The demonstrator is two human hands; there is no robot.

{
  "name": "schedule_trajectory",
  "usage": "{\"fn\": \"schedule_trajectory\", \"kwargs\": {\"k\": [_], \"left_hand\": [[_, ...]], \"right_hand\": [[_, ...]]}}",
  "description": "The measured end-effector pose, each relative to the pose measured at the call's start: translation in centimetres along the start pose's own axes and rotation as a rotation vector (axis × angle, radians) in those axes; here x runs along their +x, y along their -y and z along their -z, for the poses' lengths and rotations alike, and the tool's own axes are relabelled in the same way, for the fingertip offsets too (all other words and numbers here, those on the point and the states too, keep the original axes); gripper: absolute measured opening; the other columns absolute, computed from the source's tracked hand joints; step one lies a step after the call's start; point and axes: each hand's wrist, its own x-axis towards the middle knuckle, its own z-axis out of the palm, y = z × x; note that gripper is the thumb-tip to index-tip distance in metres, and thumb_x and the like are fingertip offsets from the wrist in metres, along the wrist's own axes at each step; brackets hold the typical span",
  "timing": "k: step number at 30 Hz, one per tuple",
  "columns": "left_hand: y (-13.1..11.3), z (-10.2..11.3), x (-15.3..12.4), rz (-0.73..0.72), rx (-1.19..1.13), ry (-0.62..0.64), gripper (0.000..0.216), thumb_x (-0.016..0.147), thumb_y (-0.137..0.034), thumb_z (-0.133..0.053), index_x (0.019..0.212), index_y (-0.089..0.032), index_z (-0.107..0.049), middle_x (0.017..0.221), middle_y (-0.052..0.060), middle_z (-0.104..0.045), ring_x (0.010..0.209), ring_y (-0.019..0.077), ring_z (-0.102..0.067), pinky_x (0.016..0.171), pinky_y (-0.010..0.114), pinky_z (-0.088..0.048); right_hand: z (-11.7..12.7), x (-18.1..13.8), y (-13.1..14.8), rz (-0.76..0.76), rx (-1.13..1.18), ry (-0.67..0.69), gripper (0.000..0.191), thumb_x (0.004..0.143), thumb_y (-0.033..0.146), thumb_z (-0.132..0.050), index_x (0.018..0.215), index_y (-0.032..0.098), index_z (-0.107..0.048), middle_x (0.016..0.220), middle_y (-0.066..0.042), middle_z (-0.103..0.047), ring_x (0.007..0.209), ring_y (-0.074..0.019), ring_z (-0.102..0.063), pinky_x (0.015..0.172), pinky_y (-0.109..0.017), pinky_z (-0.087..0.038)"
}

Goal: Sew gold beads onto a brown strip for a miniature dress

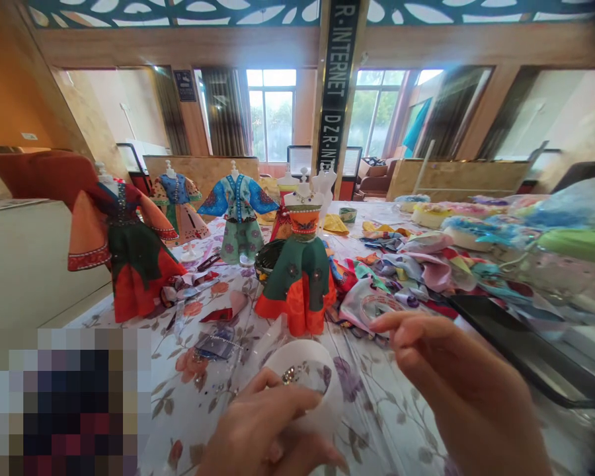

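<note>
Low in the middle, my left hand (277,416) is closed on the near side of a round, whitish translucent container (333,403). Small shiny beads (292,375) lie inside it. To the right, my right hand (456,377) is raised above the table, its thumb and index finger drawn together; anything between them is too small to make out. Just behind those fingertips lies a clear roll of tape (379,304). Beyond the container stands a small dress form in a green and orange-red gown (302,284). Loose beads and a clear packet (218,345) lie left of the container.
More dressed miniature forms stand behind: a red and green robe (129,244) and a blue jacket (238,205). Fabric scraps (416,264) are heaped at right, near a black tray-like object (520,344). A flowered cloth (178,396) covers the table. A blurred patch hides the lower left.
</note>
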Motion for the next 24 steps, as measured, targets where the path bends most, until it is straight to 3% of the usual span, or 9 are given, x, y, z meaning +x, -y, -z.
{"fn": "schedule_trajectory", "kwargs": {"k": [3, 6, 9, 12, 18, 21, 24], "left_hand": [[0.5, -0.7, -0.2, -0.022, -0.037, -0.052, 0.01, 0.083, -0.035, -0.062, 0.086, -0.025, -0.06, 0.056, -0.007, -0.065, 0.052, 0.0131, -0.063, 0.059, 0.021, -0.057], [0.9, -1.2, -0.2, -0.113, -0.089, -0.099, 0.016, 0.09, -0.037, -0.052, 0.097, -0.024, -0.058, 0.059, -0.007, -0.067, 0.053, 0.0128, -0.065, 0.067, 0.024, -0.056], [1.0, -1.2, 0.2, -0.193, -0.093, -0.073, 0.017, 0.095, -0.03, -0.044, 0.098, -0.022, -0.058, 0.064, -0.004, -0.068, 0.056, 0.0119, -0.064, 0.066, 0.023, -0.053], [1.1, -0.9, 0.5, -0.216, -0.077, 0.003, 0.02, 0.097, -0.025, -0.04, 0.096, -0.019, -0.059, 0.067, -0.001, -0.066, 0.058, 0.0121, -0.061, 0.063, 0.023, -0.051], [1.5, -1.0, 0.1, -0.23, -0.06, -0.045, 0.018, 0.096, -0.025, -0.041, 0.102, -0.019, -0.058, 0.08, 0.001, -0.069, 0.076, 0.0146, -0.065, 0.079, 0.026, -0.051], [1.5, -0.2, -0.1, -0.14, 0.074, -0.083, 0.02, 0.092, -0.022, -0.049, 0.111, -0.021, -0.056, 0.104, 0.004, -0.067, 0.101, 0.0165, -0.062, 0.092, 0.026, -0.049], [1.5, 0.5, -0.1, -0.048, 0.214, -0.163, 0.025, 0.088, -0.015, -0.055, 0.112, -0.022, -0.054, 0.116, 0.003, -0.059, 0.108, 0.0153, -0.058, 0.096, 0.025, -0.047]], "right_hand": [[-0.2, 0.0, 0.1, 0.029, -0.031, 0.119, 0.01, 0.083, 0.025, -0.063, 0.074, 0.027, -0.059, 0.084, 0.002, -0.072, 0.075, -0.0163, -0.068, 0.069, -0.024, -0.056], [-0.5, 0.1, -0.1, 0.03, 0.008, 0.338, 0.012, 0.082, 0.02, -0.064, 0.074, 0.026, -0.059, 0.089, 0.003, -0.073, 0.075, -0.0141, -0.068, 0.065, -0.021, -0.055], [-0.8, 0.1, -0.5, 0.029, 0.026, 0.542, 0.013, 0.083, 0.015, -0.064, 0.075, 0.025, -0.06, 0.091, 0.005, -0.073, 0.072, -0.0116, -0.068, 0.06, -0.017, -0.053], [-0.8, 0.0, -1.0, 0.03, -0.012, 0.631, 0.013, 0.084, 0.015, -0.062, 0.077, 0.025, -0.06, 0.086, 0.005, -0.072, 0.069, -0.0116, -0.067, 0.061, -0.018, -0.053], [-0.9, -0.4, -1.6, 0.033, -0.1, 0.642, 0.012, 0.086, 0.015, -0.06, 0.078, 0.025, -0.059, 0.075, 0.004, -0.066, 0.066, -0.0127, -0.064, 0.06, -0.021, -0.051], [-0.9, -0.2, -2.0, 0.026, -0.152, 0.543, 0.013, 0.085, 0.015, -0.061, 0.078, 0.025, -0.058, 0.073, 0.005, -0.065, 0.063, -0.0116, -0.062, 0.059, -0.02, -0.049], [-0.6, 0.3, -2.6, 0.037, -0.232, 0.364, 0.008, 0.085, 0.021, -0.06, 0.079, 0.026, -0.058, 0.075, 0.004, -0.067, 0.066, -0.0139, -0.063, 0.059, -0.021, -0.05]]}}
